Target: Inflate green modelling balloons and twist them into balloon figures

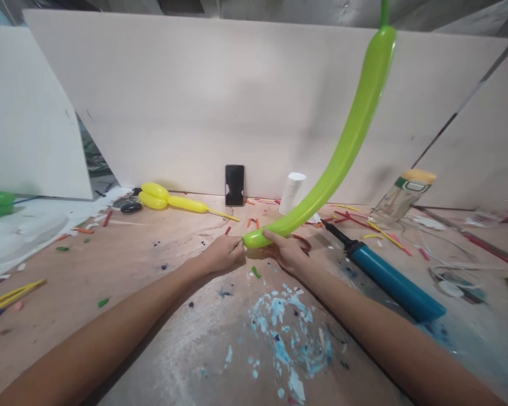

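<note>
A long lime-green balloon [350,135] is inflated and curves from the middle of the view up to the top right, where a thin uninflated tail leaves the frame. My left hand [227,254] pinches its lower end, fingers closed round the tip. Just to the right, my right hand [285,249] grips the balloon a little above that end, with the thumb on top and the other fingers partly hidden beneath. Both hands are just above the table [173,338].
A blue hand pump [395,281] lies right of my right hand. Behind stand a phone [235,185], a white bottle [293,193] and a clear bottle [403,196] against a white board [195,107]. A yellow balloon shape [173,201] and balloon scraps lie around.
</note>
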A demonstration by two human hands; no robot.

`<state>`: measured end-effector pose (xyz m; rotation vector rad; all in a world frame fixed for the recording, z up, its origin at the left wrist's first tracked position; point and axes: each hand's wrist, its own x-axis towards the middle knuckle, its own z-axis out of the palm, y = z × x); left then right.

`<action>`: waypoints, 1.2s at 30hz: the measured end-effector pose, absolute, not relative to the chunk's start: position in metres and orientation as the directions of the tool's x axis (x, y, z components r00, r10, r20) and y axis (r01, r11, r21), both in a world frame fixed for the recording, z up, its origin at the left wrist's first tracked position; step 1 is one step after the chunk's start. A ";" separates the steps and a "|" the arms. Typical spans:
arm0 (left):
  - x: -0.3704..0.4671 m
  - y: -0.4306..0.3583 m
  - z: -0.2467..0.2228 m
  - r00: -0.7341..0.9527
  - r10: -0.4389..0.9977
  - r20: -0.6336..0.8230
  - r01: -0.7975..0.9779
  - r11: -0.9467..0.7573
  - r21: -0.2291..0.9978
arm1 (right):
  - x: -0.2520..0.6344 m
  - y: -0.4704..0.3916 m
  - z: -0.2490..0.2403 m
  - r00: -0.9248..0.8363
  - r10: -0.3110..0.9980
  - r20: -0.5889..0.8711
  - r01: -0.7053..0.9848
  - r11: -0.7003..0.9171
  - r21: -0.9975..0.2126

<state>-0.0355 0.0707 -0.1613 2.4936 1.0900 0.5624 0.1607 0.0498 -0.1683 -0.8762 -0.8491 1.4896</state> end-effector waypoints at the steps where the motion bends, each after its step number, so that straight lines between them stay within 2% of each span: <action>1: -0.036 0.071 -0.161 0.625 0.752 0.210 0.614 -0.640 0.463 | 0.161 0.050 -0.168 -0.070 0.996 -0.061 -0.453 -0.086 -0.887; 10: -0.035 0.069 -0.158 0.632 0.751 0.194 0.627 -0.642 0.442 | 0.159 0.049 -0.168 -0.081 0.997 -0.019 -0.445 -0.053 -0.894; 36: -0.034 0.068 -0.161 0.612 0.766 0.196 0.656 -0.631 0.415 | 0.158 0.048 -0.168 -0.082 0.996 -0.040 -0.446 -0.072 -0.892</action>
